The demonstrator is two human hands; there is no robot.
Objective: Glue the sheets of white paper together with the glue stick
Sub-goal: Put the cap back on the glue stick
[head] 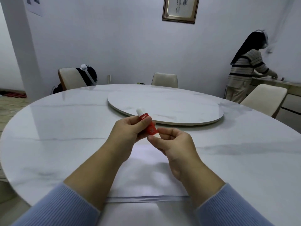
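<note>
A: What do the hands do at this moment?

B: The left hand [130,128] is closed around the upper body of the glue stick [147,123], with the thumb laid across the red label. The right hand [171,141] pinches the white lower end of the stick between thumb and forefinger; its other fingers are curled loosely. Both hands are raised above the table [65,128], not resting on it.

A: How does the stick lie?

B: Its long axis runs slanted, from near-right to far-left. The white upper end points up and away from the person, toward the round turntable [166,108]. I cannot tell whether that white end is a cap or bare glue. The lower end points back, toward the right hand.

A: And the paper?

B: The sheets of white paper [146,176] lie flat on the table directly under the hands and nearer to the person, between the two forearms. A fold or edge line crosses them near the table rim. Their long side seems to run away from the person, but the arms hide part of them.

A: So what does the next move need?

B: In my judgement the right hand is placed to twist the base, or the stick must first be opened. After that the tip must turn down and toward the person, because now it points away from the paper. The two hands seem equally near to the sheets.
</note>
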